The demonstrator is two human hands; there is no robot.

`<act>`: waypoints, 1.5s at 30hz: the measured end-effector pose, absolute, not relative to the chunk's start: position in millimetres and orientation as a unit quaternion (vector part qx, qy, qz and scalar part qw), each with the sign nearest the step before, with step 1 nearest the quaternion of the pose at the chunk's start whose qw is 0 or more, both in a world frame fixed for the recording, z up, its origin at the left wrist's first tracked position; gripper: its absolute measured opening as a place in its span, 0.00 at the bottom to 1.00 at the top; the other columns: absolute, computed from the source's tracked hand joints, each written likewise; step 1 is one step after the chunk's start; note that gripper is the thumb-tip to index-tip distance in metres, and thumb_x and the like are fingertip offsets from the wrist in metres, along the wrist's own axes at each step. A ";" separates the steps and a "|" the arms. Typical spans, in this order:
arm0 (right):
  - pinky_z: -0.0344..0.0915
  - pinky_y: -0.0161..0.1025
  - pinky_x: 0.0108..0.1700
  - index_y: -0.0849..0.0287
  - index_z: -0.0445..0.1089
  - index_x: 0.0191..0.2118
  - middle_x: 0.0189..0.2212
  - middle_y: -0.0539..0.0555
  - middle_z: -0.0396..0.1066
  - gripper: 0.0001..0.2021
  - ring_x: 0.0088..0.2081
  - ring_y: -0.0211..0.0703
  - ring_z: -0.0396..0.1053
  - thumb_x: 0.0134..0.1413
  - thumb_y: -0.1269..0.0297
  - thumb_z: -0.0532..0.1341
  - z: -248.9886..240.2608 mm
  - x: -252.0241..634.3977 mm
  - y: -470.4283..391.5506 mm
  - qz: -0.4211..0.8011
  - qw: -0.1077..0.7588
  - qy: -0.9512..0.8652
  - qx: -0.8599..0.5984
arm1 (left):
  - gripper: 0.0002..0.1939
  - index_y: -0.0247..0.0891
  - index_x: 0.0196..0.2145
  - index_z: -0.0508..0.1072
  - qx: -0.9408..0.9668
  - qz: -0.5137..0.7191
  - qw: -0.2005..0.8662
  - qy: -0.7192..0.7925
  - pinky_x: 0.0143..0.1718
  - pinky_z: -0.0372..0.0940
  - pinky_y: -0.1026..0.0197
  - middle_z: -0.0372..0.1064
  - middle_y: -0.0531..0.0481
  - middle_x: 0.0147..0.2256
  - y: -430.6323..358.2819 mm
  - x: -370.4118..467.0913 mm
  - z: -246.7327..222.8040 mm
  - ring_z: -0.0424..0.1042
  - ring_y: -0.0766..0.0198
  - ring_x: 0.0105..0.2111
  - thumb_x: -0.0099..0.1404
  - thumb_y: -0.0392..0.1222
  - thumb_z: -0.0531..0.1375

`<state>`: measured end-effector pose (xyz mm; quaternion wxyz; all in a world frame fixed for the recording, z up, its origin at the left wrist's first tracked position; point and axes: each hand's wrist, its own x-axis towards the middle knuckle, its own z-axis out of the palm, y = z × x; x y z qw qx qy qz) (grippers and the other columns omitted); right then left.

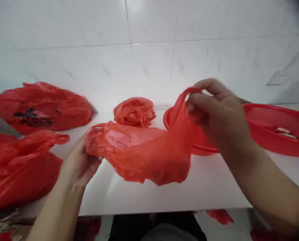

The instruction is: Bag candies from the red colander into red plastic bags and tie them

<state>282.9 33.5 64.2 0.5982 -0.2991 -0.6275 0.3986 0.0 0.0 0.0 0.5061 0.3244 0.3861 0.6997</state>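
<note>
A thin red plastic bag (149,154) is stretched between my two hands above the white counter (129,201). My left hand (82,160) is closed round the bag's left end, with its fingers partly hidden by the plastic. Raised higher on the right, my right hand (214,113) pinches the bag's upper edge between thumb and fingers. The bag sags in the middle. Behind it lies a crumpled bundle of red bags (134,112). A round red basket (202,142) is partly hidden behind the bag and my right hand.
Two full-looking red bags, one at the wall (44,110) and one nearer (26,170), are on the left. At the right, a larger red mesh basket (277,140) holds a few pale pieces. White tiles (151,67) back the counter. Red scraps lie below its front edge.
</note>
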 end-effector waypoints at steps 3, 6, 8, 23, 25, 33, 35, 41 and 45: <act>0.49 0.28 0.19 0.57 0.66 0.33 0.20 0.44 0.66 0.04 0.18 0.29 0.57 0.51 0.71 0.61 65.1 284.2 43.4 0.411 0.584 -0.631 -0.304 | 0.14 0.36 0.27 0.74 0.348 0.684 0.495 0.408 0.21 0.66 0.69 0.70 0.54 0.20 1.5 -7.1 10.5 0.69 0.69 0.18 0.68 0.39 0.54; 0.46 0.28 0.18 0.56 0.65 0.33 0.20 0.44 0.65 0.05 0.17 0.29 0.55 0.50 0.72 0.59 67.4 284.5 56.1 0.401 0.611 -0.613 -0.302 | 0.17 0.35 0.24 0.72 0.374 0.703 0.448 0.407 0.20 0.62 0.69 0.66 0.54 0.19 6.9 -11.0 26.7 0.65 0.70 0.18 0.69 0.40 0.53; 0.49 0.29 0.19 0.55 0.65 0.33 0.20 0.44 0.64 0.05 0.18 0.29 0.56 0.50 0.73 0.59 68.9 283.2 65.7 0.394 0.599 -0.624 -0.311 | 0.17 0.34 0.23 0.70 0.389 0.725 0.415 0.390 0.24 0.62 0.70 0.66 0.54 0.20 12.9 -11.3 40.9 0.64 0.72 0.20 0.69 0.39 0.54; 0.56 0.31 0.23 0.59 0.66 0.29 0.20 0.46 0.65 0.04 0.22 0.32 0.62 0.46 0.75 0.60 95.1 209.2 66.2 0.346 0.443 -0.776 -0.286 | 0.15 0.41 0.42 0.74 0.698 0.309 0.462 0.450 0.29 0.67 0.62 0.69 0.53 0.29 41.0 31.7 79.5 0.69 0.64 0.27 0.56 0.43 0.67; 0.57 0.31 0.23 0.58 0.66 0.29 0.19 0.45 0.65 0.05 0.22 0.33 0.62 0.45 0.75 0.59 93.7 195.0 64.4 0.377 0.401 -0.791 -0.265 | 0.12 0.40 0.38 0.76 0.717 0.246 0.441 0.481 0.25 0.64 0.63 0.65 0.53 0.26 44.2 37.5 68.6 0.65 0.65 0.25 0.57 0.47 0.67; 0.66 0.35 0.36 0.56 0.68 0.43 0.37 0.51 0.71 0.15 0.37 0.37 0.69 0.48 0.77 0.57 41.7 200.5 80.4 0.381 0.395 -0.806 -0.221 | 0.27 0.36 0.37 0.77 0.633 0.297 0.540 0.468 0.28 0.62 0.62 0.43 0.61 0.18 40.5 23.3 36.1 0.47 0.70 0.19 0.67 0.63 0.51; 0.66 0.37 0.37 0.57 0.66 0.40 0.30 0.48 0.70 0.12 0.33 0.37 0.68 0.50 0.77 0.55 23.8 204.4 89.1 0.395 0.374 -0.816 -0.197 | 0.28 0.35 0.33 0.76 0.614 0.305 0.572 0.449 0.28 0.62 0.63 0.45 0.61 0.18 40.8 17.9 32.0 0.50 0.70 0.19 0.66 0.63 0.51; 0.67 0.38 0.37 0.57 0.64 0.36 0.32 0.49 0.68 0.06 0.33 0.37 0.68 0.53 0.75 0.57 17.5 214.1 65.3 0.406 0.507 -0.735 -0.197 | 0.23 0.38 0.43 0.75 0.558 0.383 0.615 0.404 0.32 0.65 0.62 0.70 0.50 0.25 48.9 7.3 19.2 0.68 0.65 0.26 0.67 0.59 0.53; 0.67 0.41 0.44 0.56 0.68 0.39 0.36 0.51 0.70 0.07 0.39 0.40 0.68 0.57 0.73 0.57 24.2 217.8 36.8 0.332 0.476 -0.799 -0.156 | 0.14 0.38 0.36 0.79 0.609 0.364 0.580 0.399 0.43 0.66 0.58 0.76 0.46 0.35 45.1 7.4 18.6 0.73 0.60 0.38 0.64 0.52 0.61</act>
